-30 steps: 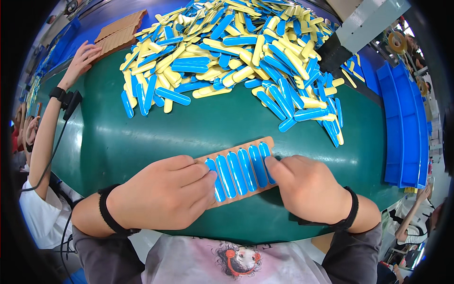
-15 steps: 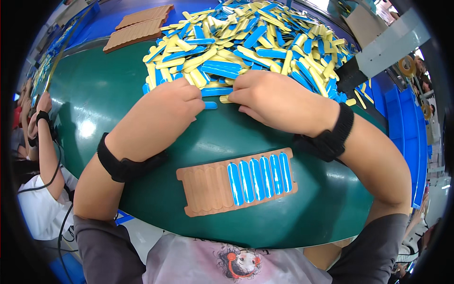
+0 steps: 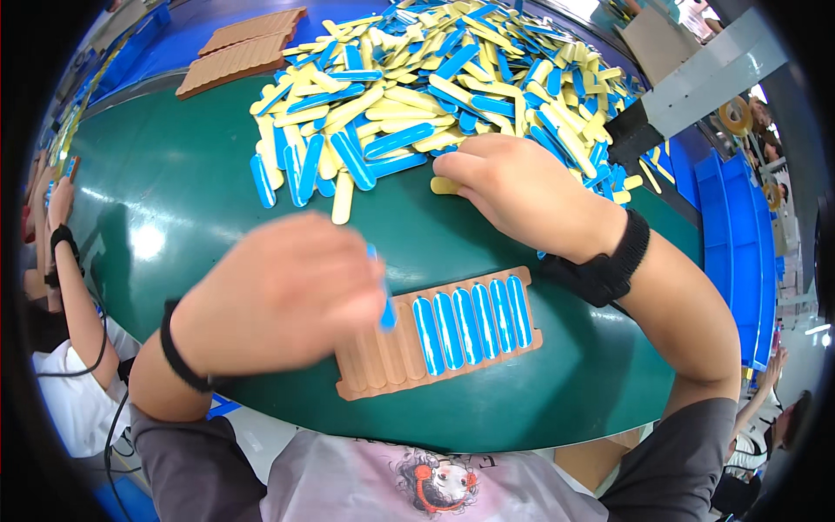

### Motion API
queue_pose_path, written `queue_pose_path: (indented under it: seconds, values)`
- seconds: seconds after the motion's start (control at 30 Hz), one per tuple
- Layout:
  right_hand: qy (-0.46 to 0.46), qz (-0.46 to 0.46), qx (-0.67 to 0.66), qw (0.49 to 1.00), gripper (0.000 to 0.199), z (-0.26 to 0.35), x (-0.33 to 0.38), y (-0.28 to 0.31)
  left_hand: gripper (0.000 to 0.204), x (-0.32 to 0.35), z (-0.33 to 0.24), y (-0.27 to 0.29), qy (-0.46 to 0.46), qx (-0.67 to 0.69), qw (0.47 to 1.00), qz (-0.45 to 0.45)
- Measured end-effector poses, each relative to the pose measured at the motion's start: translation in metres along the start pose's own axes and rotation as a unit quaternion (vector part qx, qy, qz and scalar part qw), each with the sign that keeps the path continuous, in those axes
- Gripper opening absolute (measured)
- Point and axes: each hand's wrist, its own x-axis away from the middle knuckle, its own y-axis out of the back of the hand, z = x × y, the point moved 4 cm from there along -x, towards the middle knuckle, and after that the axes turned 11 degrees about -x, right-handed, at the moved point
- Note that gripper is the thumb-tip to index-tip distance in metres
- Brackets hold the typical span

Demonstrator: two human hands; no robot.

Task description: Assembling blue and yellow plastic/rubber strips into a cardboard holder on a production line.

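Green table [image 3: 174, 217] (round-edged) bears 1 blue-yellow stick pile [image 3: 435, 78].

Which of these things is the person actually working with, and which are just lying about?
In use: left hand holding a blue stick; grooved brown tray; right hand at the stick pile.

Lying about: spare brown trays; blue bins; tape roll.
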Motion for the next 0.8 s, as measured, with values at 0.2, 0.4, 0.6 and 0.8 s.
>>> queue_pose_path:
  seconds: [0.2,0.4,0.6,0.8]
  values:
    - [-0.033,-0.133,-0.066,0.988,0.031,0.025,0.028,0.025,0.016,0.007,-0.046,0.005,-0.073,0.017,0.996,0.054]
    - [-0.052,-0.041,-0.018,0.998,0.022,0.016,0.029,0.007,0.016,0.011,-0.05,-0.004,-0.068,-0.022,0.997,0.038]
    - [-0.137,-0.025,-0.078,0.987,0.018,0.02,0.02,0.007,0.019,0.012,-0.038,-0.006,-0.037,0.083,0.994,0.064]
    - [-0.064,0.02,-0.056,0.996,0.009,0.032,0.002,-0.009,0.023,0.014,-0.01,0.012,0.075,0.018,0.996,-0.037]
